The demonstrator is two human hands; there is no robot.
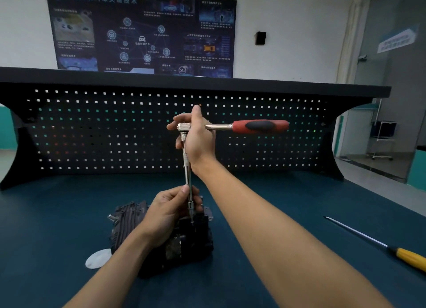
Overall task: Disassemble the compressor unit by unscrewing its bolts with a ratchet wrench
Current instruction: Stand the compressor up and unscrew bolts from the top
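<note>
The dark compressor unit (129,217) sits on the blue-green bench, partly hidden by my left arm. A ratchet wrench (260,126) with a red and black handle points right at pegboard height. Its long chrome extension bar (186,167) runs straight down to the top of the unit. My right hand (196,137) grips the ratchet head where the bar joins it. My left hand (170,206) pinches the lower end of the bar just above the unit. The bolt under the socket is hidden.
A yellow-handled screwdriver (378,245) lies on the bench at the right, shaft pointing back left. A small white disc (98,258) lies left of the unit. A black pegboard (92,132) walls off the back of the bench.
</note>
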